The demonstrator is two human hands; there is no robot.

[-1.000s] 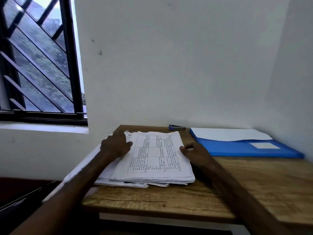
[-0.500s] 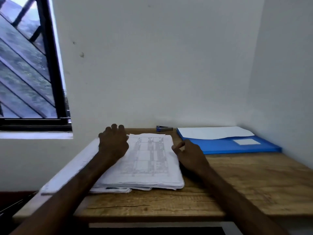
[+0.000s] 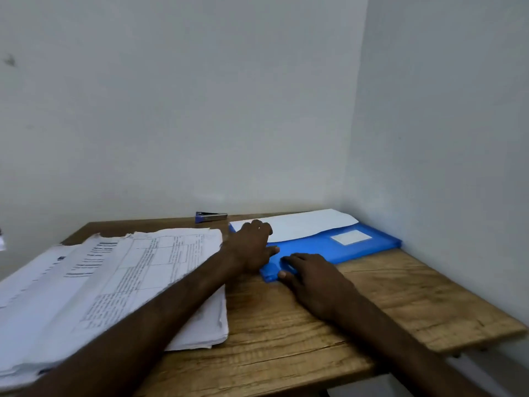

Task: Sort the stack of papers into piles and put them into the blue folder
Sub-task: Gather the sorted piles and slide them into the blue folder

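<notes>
White walls met behind the tabletop [image 3: 286, 325]. I had both hands flat, gripping nothing: left hand [image 3: 252, 247] and right hand [image 3: 312, 277] on the folder [image 3: 329, 247] at the far right corner. Papers [image 3: 114, 282] stayed left; lift the cover slowly.

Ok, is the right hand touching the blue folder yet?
Touching. The head view shows the right hand lying flat on the near-left corner of the blue folder, its fingers resting on the cover with no gap.
</notes>
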